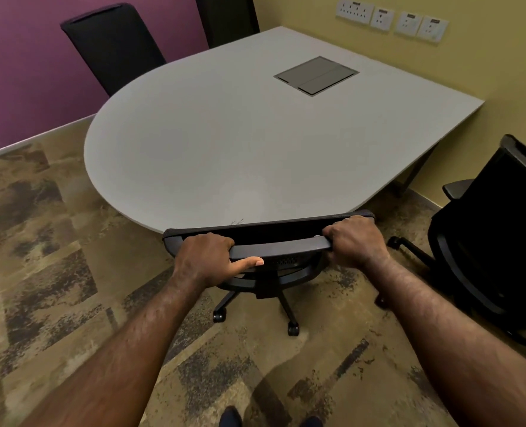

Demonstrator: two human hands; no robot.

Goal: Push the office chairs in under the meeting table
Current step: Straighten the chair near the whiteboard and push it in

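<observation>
— Where's the chair?

— The near chair (pixel 281 241) sits at the rounded end of the grey meeting table (pixel 224 143), its backrest top right at the table edge, castors on the patterned carpet (pixel 55 257).

— And the hands?

— I see both clenched on the backrest's top rail: left hand (pixel 204 257) near the left end, thumb underneath, right hand (pixel 352 240) at the right end.

— Other chairs?

— One black chair (pixel 495 238) stands clear of the table on the right; two chairs (pixel 113 44) sit on the far side, by the purple wall (pixel 24 72).
</observation>
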